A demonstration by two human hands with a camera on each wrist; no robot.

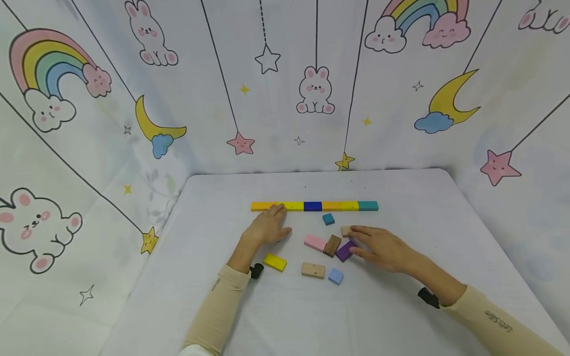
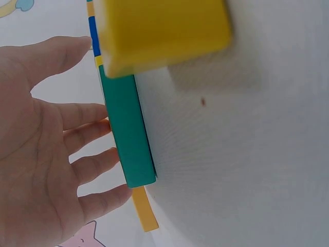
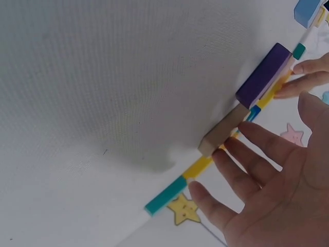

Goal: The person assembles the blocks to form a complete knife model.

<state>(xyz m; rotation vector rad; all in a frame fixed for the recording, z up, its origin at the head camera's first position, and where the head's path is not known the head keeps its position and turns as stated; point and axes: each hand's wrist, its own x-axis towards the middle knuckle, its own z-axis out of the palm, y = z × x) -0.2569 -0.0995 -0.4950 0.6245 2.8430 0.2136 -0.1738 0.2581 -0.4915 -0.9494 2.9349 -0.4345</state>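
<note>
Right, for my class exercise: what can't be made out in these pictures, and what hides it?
- Head view: part of the row of blocks, covered by the left hand.
- Head view: part of the pale block, covered by the right hand.
- Left wrist view: the yellow block, blurred and cut off by the top edge.
- Right wrist view: the light blue block, cut off by the top edge.

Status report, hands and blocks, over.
Left hand open, at multicoloured rectangular block row. Right hand open, by tan rectangular wooden block. Purple rectangular block nearby.
</note>
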